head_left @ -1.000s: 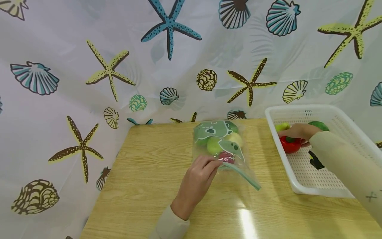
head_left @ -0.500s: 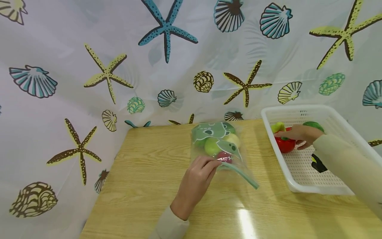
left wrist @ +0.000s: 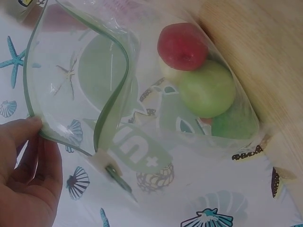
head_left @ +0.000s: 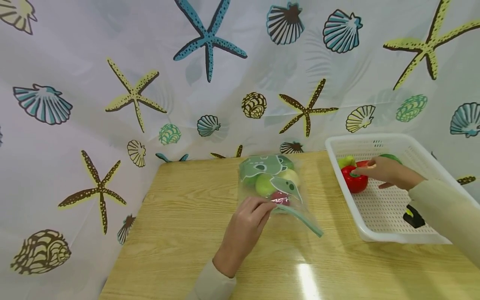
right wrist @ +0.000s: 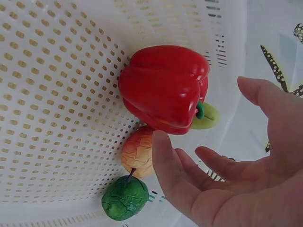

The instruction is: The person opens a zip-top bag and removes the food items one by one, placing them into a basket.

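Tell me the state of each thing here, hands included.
Zip bag: mouth gaping, partly filled, lying on the table.
Left hand: pinching the zip bag's rim.
Right hand: holding nothing, over the basket.
Red pepper: whole, unheld, inside the basket.
Basket: upright, uncovered, partly filled.
Black item: on the basket floor, partly hidden, too unclear to tell more.

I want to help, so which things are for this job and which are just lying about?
Seemingly for the job:
Clear plastic zip bag with green print, pinched by the left hand
Shiny red bell pepper, beside the right hand
White perforated plastic basket
Perhaps wrinkled green rounded produce inside it

Likely just there:
White shell-print sheet behind
Pale wooden table
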A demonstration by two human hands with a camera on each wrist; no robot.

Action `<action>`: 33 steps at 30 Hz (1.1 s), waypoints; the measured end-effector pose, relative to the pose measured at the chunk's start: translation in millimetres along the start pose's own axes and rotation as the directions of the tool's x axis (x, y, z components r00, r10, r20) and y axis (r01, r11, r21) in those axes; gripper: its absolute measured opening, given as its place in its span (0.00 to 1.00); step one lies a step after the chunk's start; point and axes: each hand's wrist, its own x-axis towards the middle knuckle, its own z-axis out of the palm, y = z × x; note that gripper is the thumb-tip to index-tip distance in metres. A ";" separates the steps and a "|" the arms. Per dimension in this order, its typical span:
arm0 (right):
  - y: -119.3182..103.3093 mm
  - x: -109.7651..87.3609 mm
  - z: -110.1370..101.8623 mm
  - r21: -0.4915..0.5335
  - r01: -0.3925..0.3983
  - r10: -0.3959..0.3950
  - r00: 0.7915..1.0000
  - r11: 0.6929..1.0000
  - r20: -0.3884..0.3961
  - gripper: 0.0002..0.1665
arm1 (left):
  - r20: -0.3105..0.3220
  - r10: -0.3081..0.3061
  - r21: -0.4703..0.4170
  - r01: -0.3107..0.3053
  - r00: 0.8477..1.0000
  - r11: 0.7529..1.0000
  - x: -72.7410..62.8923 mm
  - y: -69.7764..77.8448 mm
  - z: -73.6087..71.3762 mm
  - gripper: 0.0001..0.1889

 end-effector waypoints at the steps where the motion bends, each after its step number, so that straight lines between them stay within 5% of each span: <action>1: 0.4 -2.3 0.8 -0.009 0.007 -0.007 1.000 1.000 -0.010 0.57 | -0.003 0.003 -0.001 -0.003 1.000 1.000 0.0 0.1 0.0 0.09; 13: -2.3 -40.9 11.4 -0.161 0.118 -0.145 0.975 0.980 -0.167 0.43 | 0.010 -0.006 0.011 0.006 1.000 1.000 0.1 1.3 -0.6 0.10; 28: -16.8 -100.1 47.7 -0.272 0.247 -0.337 0.869 0.930 -0.362 0.33 | 0.005 -0.009 0.020 0.009 1.000 1.000 1.5 2.7 1.1 0.10; 33: -23.4 -119.5 68.0 -0.308 0.263 -0.381 0.816 0.914 -0.435 0.31 | 0.005 -0.004 0.026 0.004 1.000 1.000 3.7 3.6 1.5 0.10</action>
